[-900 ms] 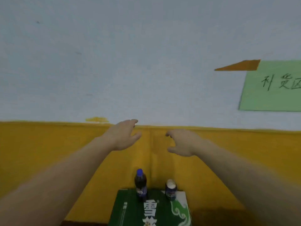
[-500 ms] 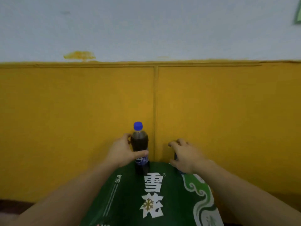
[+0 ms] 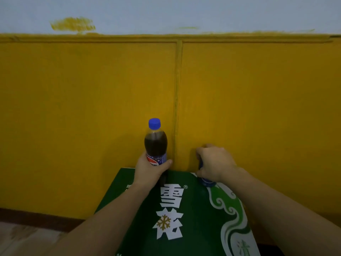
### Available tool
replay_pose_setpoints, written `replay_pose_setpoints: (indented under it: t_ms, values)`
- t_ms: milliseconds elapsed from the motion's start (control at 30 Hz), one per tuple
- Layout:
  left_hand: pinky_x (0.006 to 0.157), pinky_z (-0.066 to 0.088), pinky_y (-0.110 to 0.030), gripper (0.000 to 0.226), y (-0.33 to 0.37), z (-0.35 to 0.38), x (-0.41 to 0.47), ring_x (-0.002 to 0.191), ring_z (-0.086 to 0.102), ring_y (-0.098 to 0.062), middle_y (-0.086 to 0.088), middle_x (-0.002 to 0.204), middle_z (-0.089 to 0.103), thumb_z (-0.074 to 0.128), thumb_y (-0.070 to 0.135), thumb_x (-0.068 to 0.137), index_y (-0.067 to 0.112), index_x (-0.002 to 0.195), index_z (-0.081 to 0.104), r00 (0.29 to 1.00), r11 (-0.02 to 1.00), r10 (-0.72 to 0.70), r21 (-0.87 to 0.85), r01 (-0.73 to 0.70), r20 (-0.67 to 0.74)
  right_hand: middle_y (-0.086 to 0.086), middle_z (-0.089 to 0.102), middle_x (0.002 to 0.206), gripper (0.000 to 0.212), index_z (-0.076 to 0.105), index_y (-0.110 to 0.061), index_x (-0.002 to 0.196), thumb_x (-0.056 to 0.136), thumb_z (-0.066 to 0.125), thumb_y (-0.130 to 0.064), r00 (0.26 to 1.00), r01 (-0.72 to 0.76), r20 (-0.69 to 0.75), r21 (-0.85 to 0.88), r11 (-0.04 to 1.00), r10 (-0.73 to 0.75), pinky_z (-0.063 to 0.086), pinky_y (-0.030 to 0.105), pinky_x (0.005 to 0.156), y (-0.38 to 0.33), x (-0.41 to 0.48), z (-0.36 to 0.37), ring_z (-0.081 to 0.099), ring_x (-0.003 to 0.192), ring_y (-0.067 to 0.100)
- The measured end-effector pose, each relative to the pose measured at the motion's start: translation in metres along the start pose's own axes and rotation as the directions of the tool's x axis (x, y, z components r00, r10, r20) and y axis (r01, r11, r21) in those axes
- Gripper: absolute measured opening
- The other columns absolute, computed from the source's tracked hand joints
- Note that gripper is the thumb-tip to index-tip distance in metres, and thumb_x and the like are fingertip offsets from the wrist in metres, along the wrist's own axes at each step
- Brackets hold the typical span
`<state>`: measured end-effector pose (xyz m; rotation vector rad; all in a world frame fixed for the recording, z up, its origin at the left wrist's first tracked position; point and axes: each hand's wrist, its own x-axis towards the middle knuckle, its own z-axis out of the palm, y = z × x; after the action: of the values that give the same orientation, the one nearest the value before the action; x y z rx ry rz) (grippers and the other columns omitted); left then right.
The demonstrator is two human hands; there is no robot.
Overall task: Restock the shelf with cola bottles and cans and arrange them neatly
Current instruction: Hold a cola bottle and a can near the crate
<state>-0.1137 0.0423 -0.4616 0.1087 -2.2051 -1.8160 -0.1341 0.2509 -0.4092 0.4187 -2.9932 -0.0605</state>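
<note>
A cola bottle (image 3: 155, 143) with a blue cap and a blue label stands upright on a green carton (image 3: 171, 215), close to the yellow wall. My left hand (image 3: 149, 169) grips the bottle's lower half, thumb wrapped across the front. A blue cola can (image 3: 205, 181) stands to its right on the same carton. My right hand (image 3: 214, 163) curls over the can from above and hides most of it; only its blue lower part shows.
The green carton bears large white characters and a snowflake mark. Behind it rises a yellow panelled wall (image 3: 92, 108) with a vertical seam (image 3: 177, 100), pale wall above. A dark skirting strip and pale floor (image 3: 22, 239) lie at the lower left.
Both hands came down from the raised, open position at wall height and took hold of the bottle and the can. The camera tilted down and drew closer to the carton.
</note>
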Motion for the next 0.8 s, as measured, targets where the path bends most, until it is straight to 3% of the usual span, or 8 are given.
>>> replay_pose_setpoints:
  t_ms: [100, 233, 533, 667, 733, 800]
  values:
    - [0.093, 0.052, -0.037, 0.050, 0.003, 0.003, 0.005, 0.106, 0.061, -0.014, 0.003, 0.110, 0.065, 0.087, 0.017, 0.074, 0.031, 0.110, 0.055, 1.000, 0.999, -0.008, -0.035, 0.007, -0.022, 0.001, 0.052, 0.101, 0.040, 0.055, -0.026, 0.103, 0.078, 0.077, -0.049, 0.999, 0.023, 0.034, 0.006, 1.000, -0.023, 0.053, 0.036, 0.068, 0.002, 0.002, 0.000, 0.055, 0.088, 0.022]
    - [0.087, 0.050, -0.032, 0.048, 0.005, 0.006, 0.007, 0.101, 0.061, -0.010, 0.003, 0.108, 0.065, 0.086, 0.014, 0.075, 0.033, 0.105, 0.054, 0.999, 0.998, -0.017, -0.060, 0.015, -0.029, 0.001, 0.052, 0.104, 0.043, 0.056, -0.025, 0.107, 0.078, 0.079, -0.046, 0.997, 0.043, 0.065, 0.012, 0.999, -0.044, 0.057, 0.039, 0.077, 0.006, 0.003, -0.003, 0.056, 0.092, 0.022]
    - [0.093, 0.052, -0.039, 0.046, 0.016, 0.004, -0.008, 0.101, 0.063, -0.014, -0.001, 0.106, 0.066, 0.086, 0.009, 0.074, 0.031, 0.100, 0.055, 0.999, 0.995, -0.022, -0.095, 0.017, -0.049, 0.000, 0.053, 0.107, 0.048, 0.056, -0.026, 0.109, 0.076, 0.081, -0.049, 0.998, 0.017, 0.059, 0.041, 0.999, -0.020, 0.056, 0.039, 0.081, 0.010, -0.002, 0.001, 0.055, 0.094, 0.021]
    - [0.084, 0.053, -0.031, 0.040, 0.087, -0.020, -0.022, 0.089, 0.064, -0.011, -0.003, 0.097, 0.066, 0.085, 0.005, 0.074, 0.024, 0.096, 0.057, 1.000, 0.995, -0.012, -0.096, 0.014, 0.020, 0.002, 0.053, 0.112, 0.049, 0.056, -0.024, 0.114, 0.079, 0.080, -0.048, 0.991, -0.009, 0.136, 0.042, 0.999, 0.003, 0.055, 0.041, 0.081, 0.015, -0.019, -0.039, 0.057, 0.098, 0.024]
    - [0.074, 0.052, -0.024, 0.037, 0.149, -0.038, -0.023, 0.085, 0.065, -0.013, -0.005, 0.094, 0.067, 0.084, 0.004, 0.074, 0.019, 0.095, 0.058, 0.998, 0.995, 0.011, -0.104, -0.005, 0.059, 0.003, 0.053, 0.114, 0.048, 0.056, -0.022, 0.113, 0.081, 0.080, -0.047, 0.988, -0.011, 0.153, 0.032, 0.999, 0.006, 0.056, 0.042, 0.079, 0.017, -0.026, -0.082, 0.057, 0.097, 0.026]
    - [0.077, 0.054, -0.027, 0.038, 0.220, -0.055, -0.024, 0.090, 0.068, -0.018, -0.007, 0.097, 0.069, 0.086, 0.009, 0.074, 0.017, 0.100, 0.060, 0.993, 0.994, 0.036, -0.109, -0.024, 0.109, 0.003, 0.052, 0.115, 0.049, 0.054, -0.022, 0.115, 0.082, 0.079, -0.048, 0.990, -0.025, 0.139, 0.044, 0.999, 0.019, 0.057, 0.042, 0.078, 0.024, -0.028, -0.143, 0.058, 0.097, 0.028]
